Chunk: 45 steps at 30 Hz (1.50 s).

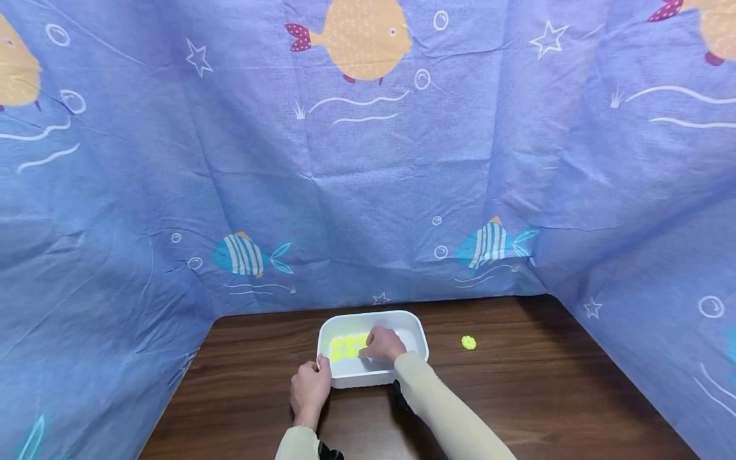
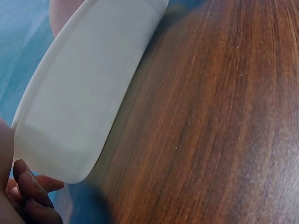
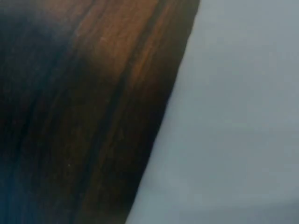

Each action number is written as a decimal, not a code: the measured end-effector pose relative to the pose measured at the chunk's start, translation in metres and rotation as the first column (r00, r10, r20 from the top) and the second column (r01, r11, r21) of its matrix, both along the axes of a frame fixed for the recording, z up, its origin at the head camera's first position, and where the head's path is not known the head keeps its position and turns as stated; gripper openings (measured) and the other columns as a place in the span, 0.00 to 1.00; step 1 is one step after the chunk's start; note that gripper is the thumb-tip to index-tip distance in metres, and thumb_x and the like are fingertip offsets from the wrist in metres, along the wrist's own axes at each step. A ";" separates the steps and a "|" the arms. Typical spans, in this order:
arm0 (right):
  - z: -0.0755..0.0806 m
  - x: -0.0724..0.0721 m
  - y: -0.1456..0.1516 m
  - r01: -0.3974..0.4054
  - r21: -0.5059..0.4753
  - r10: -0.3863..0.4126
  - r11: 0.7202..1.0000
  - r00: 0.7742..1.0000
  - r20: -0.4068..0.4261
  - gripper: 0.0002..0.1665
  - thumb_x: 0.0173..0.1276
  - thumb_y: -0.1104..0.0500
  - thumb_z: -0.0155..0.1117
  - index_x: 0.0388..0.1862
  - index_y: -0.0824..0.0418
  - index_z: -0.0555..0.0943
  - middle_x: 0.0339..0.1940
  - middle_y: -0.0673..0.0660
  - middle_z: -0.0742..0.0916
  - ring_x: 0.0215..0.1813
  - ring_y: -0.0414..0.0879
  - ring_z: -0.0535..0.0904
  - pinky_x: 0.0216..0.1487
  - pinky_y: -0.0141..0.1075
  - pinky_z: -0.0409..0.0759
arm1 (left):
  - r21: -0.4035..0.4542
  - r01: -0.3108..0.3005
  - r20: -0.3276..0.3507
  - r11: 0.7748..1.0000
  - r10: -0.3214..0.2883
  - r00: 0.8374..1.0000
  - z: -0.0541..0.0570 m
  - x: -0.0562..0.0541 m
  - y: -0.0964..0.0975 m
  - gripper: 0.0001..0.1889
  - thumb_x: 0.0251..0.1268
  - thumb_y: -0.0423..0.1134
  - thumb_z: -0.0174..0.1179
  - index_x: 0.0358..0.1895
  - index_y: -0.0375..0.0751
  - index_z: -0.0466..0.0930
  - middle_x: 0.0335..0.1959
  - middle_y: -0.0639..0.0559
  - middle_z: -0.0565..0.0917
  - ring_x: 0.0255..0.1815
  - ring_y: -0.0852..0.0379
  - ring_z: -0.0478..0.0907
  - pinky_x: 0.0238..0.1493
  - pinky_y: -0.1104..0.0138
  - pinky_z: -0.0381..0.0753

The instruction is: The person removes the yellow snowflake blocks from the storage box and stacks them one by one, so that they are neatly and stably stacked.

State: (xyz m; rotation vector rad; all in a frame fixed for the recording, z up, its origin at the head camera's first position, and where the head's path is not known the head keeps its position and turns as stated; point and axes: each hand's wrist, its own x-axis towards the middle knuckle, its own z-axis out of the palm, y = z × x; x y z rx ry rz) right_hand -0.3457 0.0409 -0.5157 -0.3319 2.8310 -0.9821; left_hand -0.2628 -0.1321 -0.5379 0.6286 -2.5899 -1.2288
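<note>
A white rectangular tray [image 1: 362, 379] stands on the table with several bright yellow pieces [image 1: 344, 349] laid close together in its left half. My left hand [image 1: 310, 387] grips the tray's near left corner, the thumb at the rim and the other fingers [image 2: 35, 191] curled low against the outer wall. Over the near wall reaches my right hand [image 1: 384, 345], its thumb and curled fingers pinching at the right end of the yellow group; the fingertips largely hide the piece there. In the right wrist view only the tray's outer wall [image 3: 233, 112] and dark wood show.
To the right of the tray, a single yellow flower-shaped piece [image 1: 468, 342] lies on the brown wooden table [image 1: 517, 383]. A blue fish-patterned cloth [image 1: 368, 211] hangs behind the table and along both sides.
</note>
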 end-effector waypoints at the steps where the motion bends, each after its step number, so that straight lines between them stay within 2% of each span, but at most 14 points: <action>1: -0.001 0.000 0.000 0.007 0.014 -0.007 1.000 1.000 -0.003 0.17 0.54 0.56 0.78 0.20 0.57 0.76 0.19 0.47 0.75 0.24 0.41 0.67 0.27 0.33 0.66 | -0.002 0.000 -0.002 1.000 0.000 1.000 0.000 0.000 0.000 0.25 0.74 0.52 0.46 0.17 0.45 0.68 0.16 0.49 0.71 0.22 0.50 0.70 0.26 0.61 0.64; 5: -0.002 0.000 0.000 0.036 0.057 -0.037 0.998 0.999 0.006 0.14 0.54 0.57 0.79 0.32 0.58 0.80 0.30 0.50 0.82 0.31 0.43 0.74 0.35 0.38 0.75 | -0.002 -0.002 -0.001 1.000 0.002 1.000 -0.001 -0.001 0.001 0.25 0.74 0.52 0.46 0.17 0.45 0.68 0.16 0.49 0.72 0.22 0.50 0.70 0.26 0.61 0.64; 7: -0.002 -0.002 0.002 0.040 0.065 -0.041 0.997 0.999 0.010 0.14 0.54 0.58 0.78 0.34 0.59 0.81 0.32 0.51 0.83 0.33 0.44 0.75 0.38 0.40 0.76 | 0.000 -0.002 0.001 1.000 0.002 1.000 -0.001 -0.002 0.001 0.25 0.74 0.52 0.46 0.17 0.45 0.68 0.16 0.49 0.71 0.22 0.50 0.70 0.26 0.61 0.64; 16: 0.000 -0.001 0.009 0.050 0.019 -0.050 0.999 0.998 0.027 0.13 0.52 0.65 0.77 0.26 0.59 0.78 0.25 0.51 0.78 0.28 0.44 0.71 0.31 0.35 0.69 | 0.008 -0.005 0.007 1.000 0.005 1.000 -0.001 -0.003 0.003 0.25 0.74 0.53 0.46 0.18 0.44 0.69 0.16 0.49 0.71 0.23 0.50 0.70 0.26 0.61 0.64; 21: -0.001 0.000 0.012 0.058 0.009 -0.058 0.998 0.998 0.021 0.15 0.51 0.65 0.79 0.26 0.58 0.77 0.26 0.50 0.79 0.28 0.44 0.72 0.32 0.35 0.70 | 0.003 -0.006 0.004 1.000 0.006 1.000 -0.003 -0.003 0.003 0.25 0.74 0.53 0.46 0.18 0.44 0.70 0.18 0.48 0.73 0.24 0.50 0.71 0.27 0.61 0.64; 32: -0.006 0.000 0.016 0.027 -0.005 -0.027 1.000 0.999 -0.043 0.14 0.48 0.65 0.81 0.29 0.59 0.82 0.30 0.52 0.83 0.32 0.45 0.75 0.38 0.40 0.77 | 0.003 -0.027 0.014 1.000 0.027 1.000 -0.003 -0.002 0.002 0.25 0.74 0.54 0.45 0.18 0.44 0.71 0.20 0.47 0.76 0.26 0.48 0.74 0.26 0.59 0.66; 39: 0.003 0.003 0.021 -0.014 -0.025 0.011 1.000 0.993 -0.117 0.08 0.50 0.69 0.76 0.27 0.61 0.84 0.30 0.53 0.85 0.30 0.45 0.75 0.37 0.38 0.77 | 0.011 -0.024 0.017 1.000 0.024 1.000 -0.002 0.000 0.002 0.25 0.74 0.54 0.45 0.18 0.44 0.70 0.19 0.48 0.75 0.25 0.49 0.73 0.26 0.60 0.65; 45: 0.006 -0.004 0.028 -0.053 -0.025 0.048 0.998 0.982 -0.182 0.07 0.51 0.68 0.77 0.30 0.64 0.87 0.33 0.55 0.89 0.32 0.44 0.79 0.40 0.37 0.79 | 0.002 -0.040 0.005 0.999 0.040 0.999 -0.001 0.000 0.002 0.25 0.73 0.53 0.46 0.18 0.43 0.72 0.20 0.46 0.77 0.26 0.47 0.74 0.27 0.58 0.66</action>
